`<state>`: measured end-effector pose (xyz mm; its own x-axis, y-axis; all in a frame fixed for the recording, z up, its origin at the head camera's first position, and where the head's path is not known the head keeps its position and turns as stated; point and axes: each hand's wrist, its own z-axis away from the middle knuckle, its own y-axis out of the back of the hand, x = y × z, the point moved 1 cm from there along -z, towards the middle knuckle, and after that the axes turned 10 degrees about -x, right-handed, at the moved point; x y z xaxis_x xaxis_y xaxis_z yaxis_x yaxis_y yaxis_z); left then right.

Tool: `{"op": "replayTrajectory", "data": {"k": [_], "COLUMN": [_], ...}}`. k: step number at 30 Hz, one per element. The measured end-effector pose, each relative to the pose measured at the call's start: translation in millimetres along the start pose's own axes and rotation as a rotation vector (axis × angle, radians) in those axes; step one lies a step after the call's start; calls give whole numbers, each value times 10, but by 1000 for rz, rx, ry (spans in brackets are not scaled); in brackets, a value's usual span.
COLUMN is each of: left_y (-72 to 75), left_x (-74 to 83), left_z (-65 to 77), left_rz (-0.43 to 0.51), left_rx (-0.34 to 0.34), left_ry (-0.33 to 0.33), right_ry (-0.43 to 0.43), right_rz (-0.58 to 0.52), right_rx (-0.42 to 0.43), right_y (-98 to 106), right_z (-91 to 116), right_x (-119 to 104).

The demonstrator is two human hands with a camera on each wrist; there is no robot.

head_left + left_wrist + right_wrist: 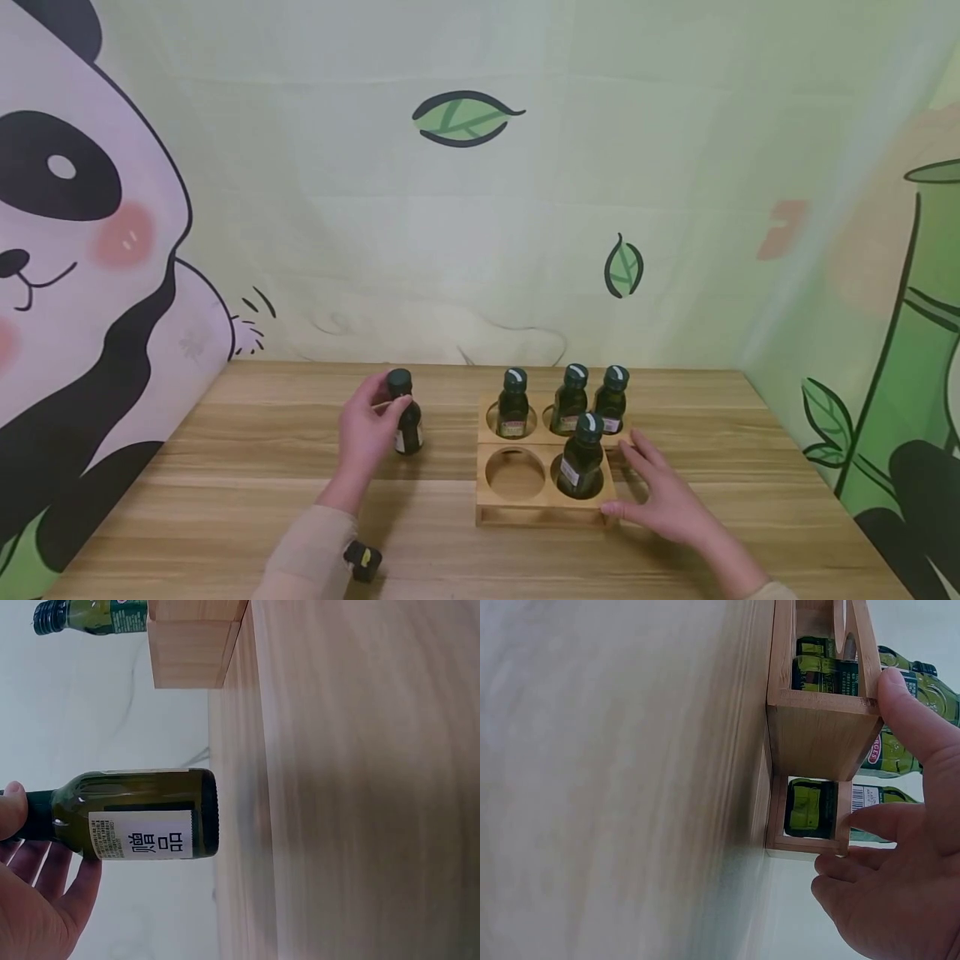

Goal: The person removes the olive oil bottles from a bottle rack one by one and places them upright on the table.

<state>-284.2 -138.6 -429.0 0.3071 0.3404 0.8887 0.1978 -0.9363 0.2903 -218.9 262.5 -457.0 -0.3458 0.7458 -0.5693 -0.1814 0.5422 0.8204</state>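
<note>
Pinching the bottle (142,806) high up with my left hand (365,429), right hand (663,493) spread against the rack (817,739); if I pinch too loosely, the bottle could slip.

Soft light; faint shadows across the table (217,467).

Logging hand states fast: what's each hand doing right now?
Left hand: holding a bottle near its top.
Right hand: open, touching the wooden rack.
</note>
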Motion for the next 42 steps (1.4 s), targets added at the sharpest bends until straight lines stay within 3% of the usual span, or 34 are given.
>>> {"op": "replayTrajectory", "data": {"k": [18,42], "left_y": [118,119], "left_x": [-115,-190], "left_z": [-96,-112], "left_rz": [-13,-28], "left_rx": [17,41], "left_ry": [13,-25], "right_ry": [1,-6], "right_rz": [6,-3], "right_rx": [1,-11], "right_y": [7,4], "right_z": [2,-4], "right_x": [-11,4]}}
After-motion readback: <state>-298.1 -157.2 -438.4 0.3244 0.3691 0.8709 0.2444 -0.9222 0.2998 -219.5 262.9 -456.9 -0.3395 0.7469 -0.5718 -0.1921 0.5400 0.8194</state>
